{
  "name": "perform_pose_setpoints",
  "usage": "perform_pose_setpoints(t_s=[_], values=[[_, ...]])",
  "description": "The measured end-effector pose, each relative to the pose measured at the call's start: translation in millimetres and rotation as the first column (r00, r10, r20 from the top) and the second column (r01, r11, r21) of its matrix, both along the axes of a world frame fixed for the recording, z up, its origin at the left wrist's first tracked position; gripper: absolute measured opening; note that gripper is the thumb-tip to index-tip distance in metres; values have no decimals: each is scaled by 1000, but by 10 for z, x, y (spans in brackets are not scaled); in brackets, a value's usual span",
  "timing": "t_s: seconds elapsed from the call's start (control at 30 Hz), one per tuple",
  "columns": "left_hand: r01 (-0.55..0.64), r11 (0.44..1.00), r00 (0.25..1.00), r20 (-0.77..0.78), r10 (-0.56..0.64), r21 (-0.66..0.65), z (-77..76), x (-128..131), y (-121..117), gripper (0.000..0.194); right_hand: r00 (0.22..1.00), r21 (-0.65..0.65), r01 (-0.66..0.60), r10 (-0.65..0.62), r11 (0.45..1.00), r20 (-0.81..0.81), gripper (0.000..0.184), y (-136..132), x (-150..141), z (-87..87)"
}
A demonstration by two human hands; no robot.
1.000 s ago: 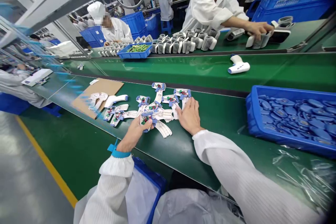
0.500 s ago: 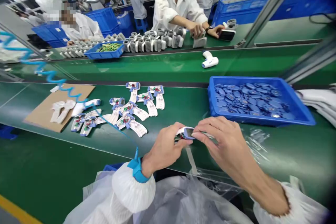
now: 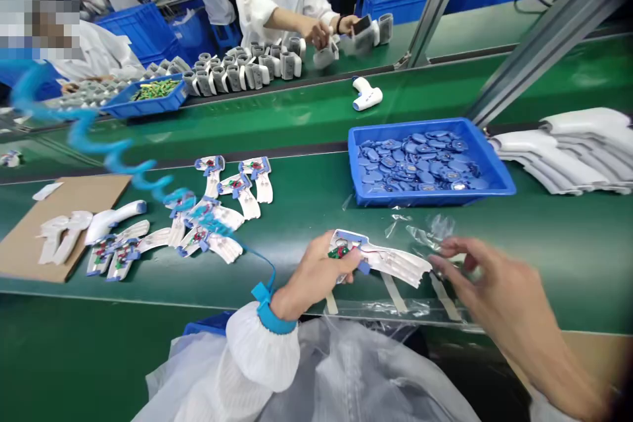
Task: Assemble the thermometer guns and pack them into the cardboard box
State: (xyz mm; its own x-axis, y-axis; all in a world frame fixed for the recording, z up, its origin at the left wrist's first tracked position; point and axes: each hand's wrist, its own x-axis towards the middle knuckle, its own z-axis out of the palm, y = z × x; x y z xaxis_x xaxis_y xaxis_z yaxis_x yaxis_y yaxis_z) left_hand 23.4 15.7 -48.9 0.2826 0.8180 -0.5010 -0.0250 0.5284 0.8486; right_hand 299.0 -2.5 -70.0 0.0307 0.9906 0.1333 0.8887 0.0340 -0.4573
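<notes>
My left hand (image 3: 316, 273) is closed on a white thermometer half-shell (image 3: 380, 257) with a small circuit board and wires inside, held just above the green bench's near edge. My right hand (image 3: 487, 283) hovers to its right with fingers spread, holding nothing, close to the shell's handle end and to crumpled clear film (image 3: 430, 227). Several more half-shells (image 3: 212, 211) lie spread on the bench to the left. A blue wrist strap (image 3: 270, 310) with a coiled cord sits on my left wrist.
A blue tray (image 3: 494, 175) of blue parts stands ahead. White housings (image 3: 568, 151) are stacked at right. A cardboard sheet (image 3: 64, 194) with white shells lies at left. A finished thermometer (image 3: 366, 93) lies on the far belt. People in white coats work beyond, beside a metal post (image 3: 544, 39).
The view has swung right. My left hand lifted one half-shell from the pile and brought it to the near edge. My right hand touched it, then drew away to the right and spread its fingers.
</notes>
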Motion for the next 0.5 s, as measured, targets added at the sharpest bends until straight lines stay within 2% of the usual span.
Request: perform_pose_setpoints(t_s=[0.07,0.13,0.2,0.27,0.33,0.4,0.5], values=[[-9,998,998,59,12,-54,11,-6,33,37,995,-78,62,-67,995,-69,42,45,238,167],[-38,995,996,81,46,-94,25,-29,66,39,982,-81,186,-188,979,-18,37,234,566,352],[-66,993,995,69,73,-98,47,-66,101,42,939,29,318,-320,947,126,34,556,946,487],[-61,995,997,38,64,-77,75,-104,136,47,894,108,365,-381,925,236,40,956,1298,536],[-39,998,999,-5,39,-45,104,-131,163,49,887,85,345,-354,935,295,45,1354,1537,491],[-30,999,999,-40,29,-25,124,-136,178,51,895,20,309,-298,951,333,48,1665,1619,375],[-47,999,999,-28,47,-24,131,-111,178,50,897,-35,288,-256,957,360,50,1833,1520,182]])
